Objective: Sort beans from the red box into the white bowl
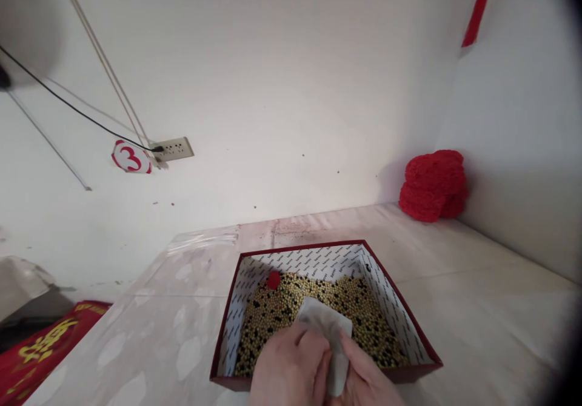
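A dark red box with a patterned white lining sits on the pale marble table. It is filled with yellow and black beads. A small red ball lies on the beads at the far left. My left hand and my right hand are together over the box's near edge, both gripping a small white bag that stands above the beads.
A stack of red woven pieces lies in the far right corner against the wall. A wall socket with a black cable and a round "3" tag are at left. A red printed sheet lies low left.
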Motion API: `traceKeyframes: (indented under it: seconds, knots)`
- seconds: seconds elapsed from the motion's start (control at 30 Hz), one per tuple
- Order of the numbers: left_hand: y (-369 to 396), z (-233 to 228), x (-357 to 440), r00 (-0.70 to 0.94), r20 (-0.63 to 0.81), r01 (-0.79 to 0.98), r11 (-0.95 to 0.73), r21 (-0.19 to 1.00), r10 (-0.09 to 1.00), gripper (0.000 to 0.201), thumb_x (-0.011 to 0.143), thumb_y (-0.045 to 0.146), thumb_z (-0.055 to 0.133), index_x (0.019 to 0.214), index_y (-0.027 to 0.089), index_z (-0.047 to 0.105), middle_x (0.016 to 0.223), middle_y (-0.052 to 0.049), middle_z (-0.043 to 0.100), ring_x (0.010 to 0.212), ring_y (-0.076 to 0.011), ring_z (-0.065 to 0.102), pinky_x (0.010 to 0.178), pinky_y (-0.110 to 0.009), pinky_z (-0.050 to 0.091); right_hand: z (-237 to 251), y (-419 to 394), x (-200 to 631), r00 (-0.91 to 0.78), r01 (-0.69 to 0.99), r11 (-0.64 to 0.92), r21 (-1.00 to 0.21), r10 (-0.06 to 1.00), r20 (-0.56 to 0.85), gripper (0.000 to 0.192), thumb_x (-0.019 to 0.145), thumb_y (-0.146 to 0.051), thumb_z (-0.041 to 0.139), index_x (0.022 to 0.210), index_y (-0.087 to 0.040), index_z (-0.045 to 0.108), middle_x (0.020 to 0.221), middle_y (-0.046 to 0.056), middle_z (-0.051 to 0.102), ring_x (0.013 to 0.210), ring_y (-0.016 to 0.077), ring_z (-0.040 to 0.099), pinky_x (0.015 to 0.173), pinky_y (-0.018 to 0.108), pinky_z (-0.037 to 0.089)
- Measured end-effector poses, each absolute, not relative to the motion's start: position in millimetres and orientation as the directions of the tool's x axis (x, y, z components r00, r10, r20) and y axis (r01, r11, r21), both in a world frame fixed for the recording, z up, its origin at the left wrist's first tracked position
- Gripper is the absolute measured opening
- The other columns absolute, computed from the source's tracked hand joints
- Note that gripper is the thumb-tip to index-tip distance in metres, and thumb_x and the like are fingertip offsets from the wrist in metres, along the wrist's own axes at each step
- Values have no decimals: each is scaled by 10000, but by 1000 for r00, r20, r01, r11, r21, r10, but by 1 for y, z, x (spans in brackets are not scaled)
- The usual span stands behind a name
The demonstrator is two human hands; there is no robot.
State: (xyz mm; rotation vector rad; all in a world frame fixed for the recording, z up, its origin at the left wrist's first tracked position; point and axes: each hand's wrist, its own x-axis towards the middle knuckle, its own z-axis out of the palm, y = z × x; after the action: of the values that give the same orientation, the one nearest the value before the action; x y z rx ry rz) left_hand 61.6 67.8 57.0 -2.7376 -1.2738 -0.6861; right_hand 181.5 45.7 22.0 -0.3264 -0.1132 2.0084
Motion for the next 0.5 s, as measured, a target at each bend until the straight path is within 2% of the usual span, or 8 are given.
traceKeyframes:
  seconds: [0.13,0.27,0.3,0.43,0.5]
  knots:
    - [64,55,59,571,446,676,-703,221,689,138,795,161,479,721,214,584,654,-18,591,558,-167,586,475,-260,458,25,46,182,-347,-905,-368,-214,929,-131,66,780,-186,617,724,-210,643,691,-26,676,710,126,654,639,222,529]
    - [59,52,55,541,461,624,-703,340,703,162,804,141,472,791,221,612,703,-19,595,596,-143,588,497,-228,459,27,44,183,-331,-911,-348,-220,937,-110,36,785,-181,619,758,-197,638,688,-35,664,675,110,639,618,204,518]
    - [58,49,54,538,473,617,-708,344,698,169,814,144,471,818,227,618,710,-18,592,602,-139,586,504,-224,459,28,44,183,-320,-914,-335,-228,942,-102,19,791,-195,621,794,-191,638,718,-29,667,691,111,637,626,211,519]
    - [56,37,48,542,542,591,-750,296,642,164,808,138,495,848,233,623,689,-10,561,594,-134,568,511,-218,452,28,44,182,-268,-924,-278,-263,961,-75,183,838,-307,590,974,-185,608,922,22,653,783,146,626,655,301,533]
    - [56,36,46,543,543,582,-753,308,641,162,775,116,508,825,230,612,693,-6,560,613,-135,573,522,-214,452,29,43,181,-269,-921,-281,-268,960,-79,169,846,-313,580,963,-195,608,919,24,642,762,144,619,627,293,526]
